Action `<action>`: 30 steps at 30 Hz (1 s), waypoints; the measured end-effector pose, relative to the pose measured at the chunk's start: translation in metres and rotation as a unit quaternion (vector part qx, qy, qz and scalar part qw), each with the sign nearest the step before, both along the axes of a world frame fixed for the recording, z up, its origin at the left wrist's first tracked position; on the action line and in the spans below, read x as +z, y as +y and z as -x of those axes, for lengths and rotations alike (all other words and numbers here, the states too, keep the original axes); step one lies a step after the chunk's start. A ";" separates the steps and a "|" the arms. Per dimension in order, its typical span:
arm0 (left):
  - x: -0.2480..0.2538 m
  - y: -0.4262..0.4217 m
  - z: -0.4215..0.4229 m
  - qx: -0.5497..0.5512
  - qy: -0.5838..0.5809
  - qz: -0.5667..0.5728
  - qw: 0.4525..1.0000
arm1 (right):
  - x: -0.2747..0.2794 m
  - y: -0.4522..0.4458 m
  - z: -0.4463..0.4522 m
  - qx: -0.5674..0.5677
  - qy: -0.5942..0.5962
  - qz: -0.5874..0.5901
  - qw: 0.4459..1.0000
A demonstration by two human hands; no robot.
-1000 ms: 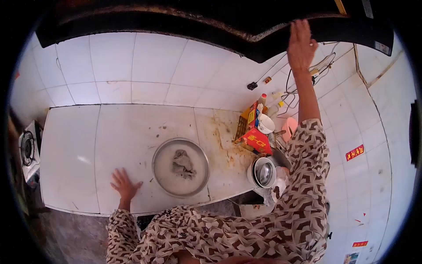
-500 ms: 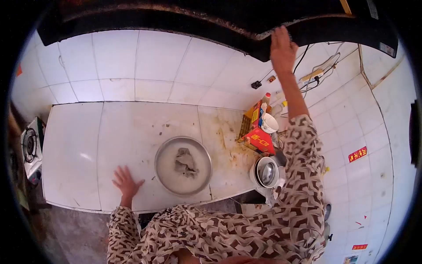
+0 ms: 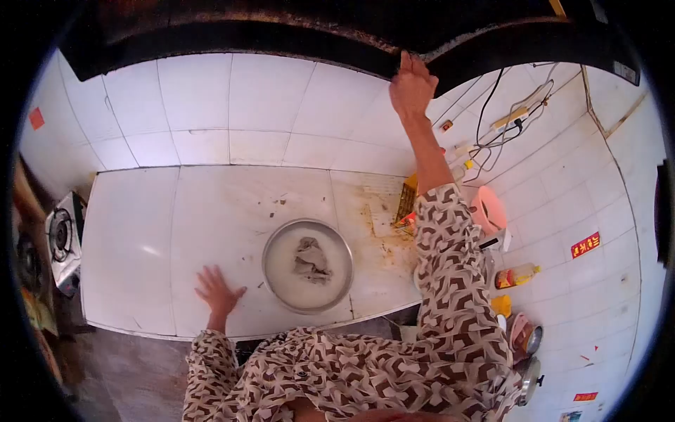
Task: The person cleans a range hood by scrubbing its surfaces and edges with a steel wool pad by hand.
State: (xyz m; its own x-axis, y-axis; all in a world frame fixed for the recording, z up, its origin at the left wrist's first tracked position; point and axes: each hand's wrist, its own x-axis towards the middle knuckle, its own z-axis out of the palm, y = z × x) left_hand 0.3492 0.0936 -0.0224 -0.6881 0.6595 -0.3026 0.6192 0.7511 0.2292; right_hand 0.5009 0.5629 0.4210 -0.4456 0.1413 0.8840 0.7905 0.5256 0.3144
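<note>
My left hand rests on the white tiled counter with its fingers spread, holding nothing. Right of it, apart from the hand, sits a round metal basin of cloudy liquid. A crumpled grey cloth lies in the liquid. My right hand is raised to the lower edge of the dark range hood and touches it near the peak of its curve. The fingers of that hand are bent together against the edge; whether anything is under them is hidden.
A two-burner stove stands at the left. Behind my right arm are a red and yellow box and a pink bowl. An oil bottle is farther right. Cables and a power strip hang on the wall.
My right hand has moved left along the hood edge, its fingers going from stretched to bent. My arm now covers most of the box and the stacked bowls. The left hand stays on the counter.
</note>
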 end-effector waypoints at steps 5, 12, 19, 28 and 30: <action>0.010 0.002 -0.002 -0.004 -0.026 0.014 1.000 | 0.006 -0.035 0.051 0.048 0.065 0.101 0.992; 0.010 0.002 -0.003 -0.015 -0.041 0.018 0.999 | -0.001 0.005 -0.015 0.017 -0.031 -0.034 0.999; 0.004 0.002 -0.004 -0.027 -0.043 0.039 0.998 | -0.008 -0.049 0.077 0.096 0.093 0.046 0.990; -0.009 -0.017 0.003 -0.103 -0.037 0.004 0.994 | -0.007 -0.035 0.062 -0.029 0.134 0.162 0.977; -0.008 -0.014 0.005 -0.104 -0.034 0.006 0.994 | -0.010 -0.051 0.110 0.077 0.130 0.120 0.981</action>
State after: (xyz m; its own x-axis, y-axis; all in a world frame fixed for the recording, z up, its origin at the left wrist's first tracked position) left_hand 0.3438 0.0799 -0.0304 -0.5159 0.7813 -0.3514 0.7443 0.6118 0.2678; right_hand 0.3912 0.5123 0.4111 -0.2426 0.3078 0.9200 0.7326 0.6798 -0.0342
